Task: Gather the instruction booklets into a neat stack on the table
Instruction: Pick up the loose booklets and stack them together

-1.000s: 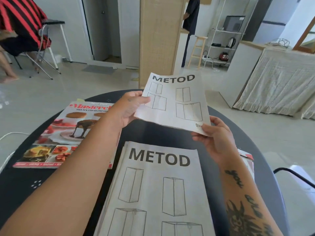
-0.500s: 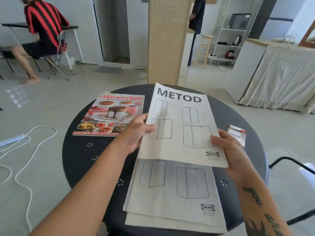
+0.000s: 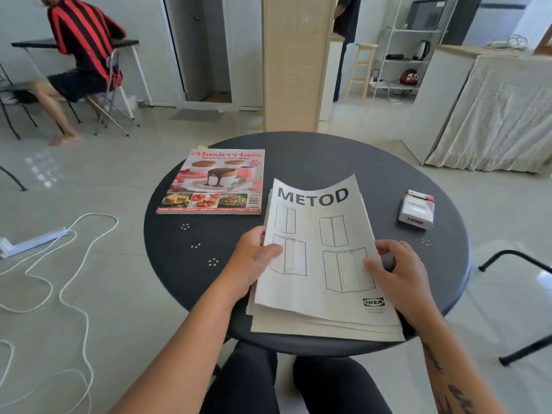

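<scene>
Top booklet [image 3: 321,249] lies lengthwise away from body on stack [image 3: 325,325], L hand [image 3: 254,261] & R hand [image 3: 397,273] pinching its side edges, equally near.

The top booklet [image 3: 322,249] covers the booklets beneath, so only their edges show and their count cannot be told. The left hand [image 3: 254,264] fingers are tucked under the paper. Small print below the logo is unreadable. The seated person's [image 3: 80,55] head is cut off.
</scene>
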